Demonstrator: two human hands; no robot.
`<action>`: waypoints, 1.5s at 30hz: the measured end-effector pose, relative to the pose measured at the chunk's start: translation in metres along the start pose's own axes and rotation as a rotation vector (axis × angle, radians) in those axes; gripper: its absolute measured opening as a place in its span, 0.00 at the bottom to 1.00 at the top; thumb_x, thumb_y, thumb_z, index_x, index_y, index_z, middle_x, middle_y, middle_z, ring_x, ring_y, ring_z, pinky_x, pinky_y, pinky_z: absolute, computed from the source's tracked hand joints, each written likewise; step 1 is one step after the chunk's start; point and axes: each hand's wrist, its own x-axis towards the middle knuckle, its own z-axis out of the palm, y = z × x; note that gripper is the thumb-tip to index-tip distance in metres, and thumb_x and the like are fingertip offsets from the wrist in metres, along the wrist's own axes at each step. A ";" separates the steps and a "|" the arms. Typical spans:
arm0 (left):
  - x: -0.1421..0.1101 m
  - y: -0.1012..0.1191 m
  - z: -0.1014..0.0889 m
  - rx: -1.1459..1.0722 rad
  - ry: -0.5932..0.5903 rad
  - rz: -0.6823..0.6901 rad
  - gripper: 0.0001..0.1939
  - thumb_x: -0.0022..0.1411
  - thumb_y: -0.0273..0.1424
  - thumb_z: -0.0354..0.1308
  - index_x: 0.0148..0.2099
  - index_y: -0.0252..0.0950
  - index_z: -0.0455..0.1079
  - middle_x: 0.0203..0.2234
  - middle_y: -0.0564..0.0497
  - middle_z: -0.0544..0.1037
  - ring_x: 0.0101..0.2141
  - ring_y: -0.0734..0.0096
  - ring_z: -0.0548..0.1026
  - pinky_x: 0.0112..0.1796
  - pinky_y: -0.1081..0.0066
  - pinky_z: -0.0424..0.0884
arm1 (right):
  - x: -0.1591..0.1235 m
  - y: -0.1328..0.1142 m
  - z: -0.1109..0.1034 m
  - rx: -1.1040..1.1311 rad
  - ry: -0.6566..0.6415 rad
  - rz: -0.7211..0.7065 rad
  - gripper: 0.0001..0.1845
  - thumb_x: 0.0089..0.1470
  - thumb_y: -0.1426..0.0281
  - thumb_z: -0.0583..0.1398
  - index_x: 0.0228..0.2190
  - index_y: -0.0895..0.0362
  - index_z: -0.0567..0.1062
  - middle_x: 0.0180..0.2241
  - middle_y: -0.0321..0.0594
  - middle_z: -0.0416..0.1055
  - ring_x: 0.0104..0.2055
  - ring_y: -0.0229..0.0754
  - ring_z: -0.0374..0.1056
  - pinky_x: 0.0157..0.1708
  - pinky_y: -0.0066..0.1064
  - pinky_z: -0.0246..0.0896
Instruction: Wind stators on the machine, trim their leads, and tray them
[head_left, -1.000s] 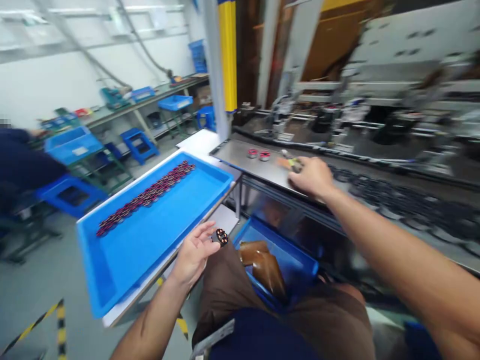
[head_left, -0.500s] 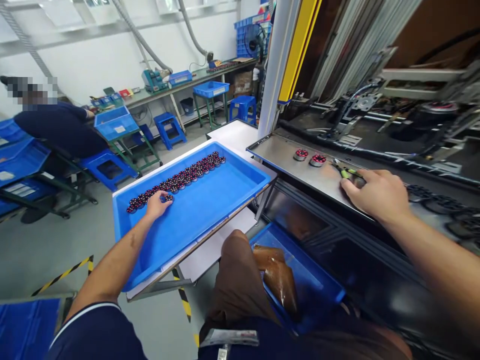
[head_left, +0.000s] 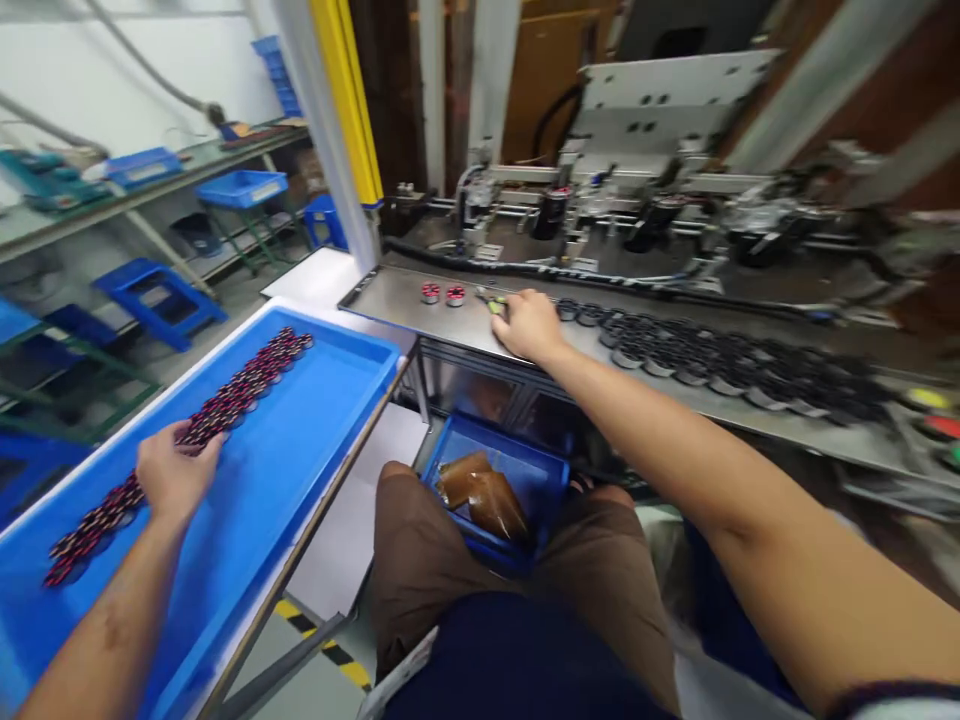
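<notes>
My left hand [head_left: 176,475] is curled over a row of small red-and-black wound motor stators [head_left: 240,390] in a large blue tray [head_left: 322,440]. Its thumb and fingers close on a stator at the row's edge, partly hidden by the hand. On the metal ledge [head_left: 405,305] to the right, my right hand [head_left: 529,325] is wrapped around pliers [head_left: 495,303] with green and black handles; their tips point left. Two red-wound stators [head_left: 442,294] sit just left of the tips. Several dark stators [head_left: 675,350] stand in rows right of the hand.
Behind the ledge is a machine with clamps and rods [head_left: 555,210], beside a yellow post [head_left: 352,100]. A blue bin [head_left: 551,475] holding brown plastic-like sheets is between my knees. Blue stools [head_left: 157,295] and a workbench [head_left: 67,220] stand at the left.
The view has swung right, bringing the dark stators and more of the machine into sight. My left hand stays at the stator row, and my right hand keeps the pliers on the ledge.
</notes>
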 end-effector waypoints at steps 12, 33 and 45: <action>0.110 0.245 0.189 -0.326 -0.481 0.196 0.27 0.49 0.23 0.66 0.54 0.31 0.71 0.42 0.42 0.82 0.43 0.58 0.80 0.51 0.58 0.74 | -0.008 0.010 -0.003 0.124 0.024 -0.049 0.26 0.65 0.61 0.51 0.53 0.67 0.72 0.54 0.59 0.69 0.56 0.56 0.61 0.56 0.41 0.54; 0.053 0.257 0.148 -0.826 -0.379 -0.060 0.35 0.49 0.28 0.66 0.59 0.35 0.61 0.47 0.43 0.77 0.39 0.68 0.80 0.46 0.64 0.76 | -0.008 0.011 -0.009 0.258 0.073 -0.051 0.20 0.62 0.65 0.57 0.48 0.68 0.76 0.51 0.61 0.71 0.55 0.57 0.63 0.56 0.45 0.57; -0.109 0.258 0.042 -1.033 -0.150 0.527 0.41 0.50 0.16 0.70 0.63 0.43 0.64 0.48 0.48 0.82 0.48 0.67 0.81 0.47 0.69 0.80 | -0.133 -0.009 -0.052 1.239 0.006 -0.245 0.21 0.59 0.53 0.61 0.36 0.60 0.76 0.30 0.38 0.74 0.30 0.36 0.66 0.32 0.29 0.63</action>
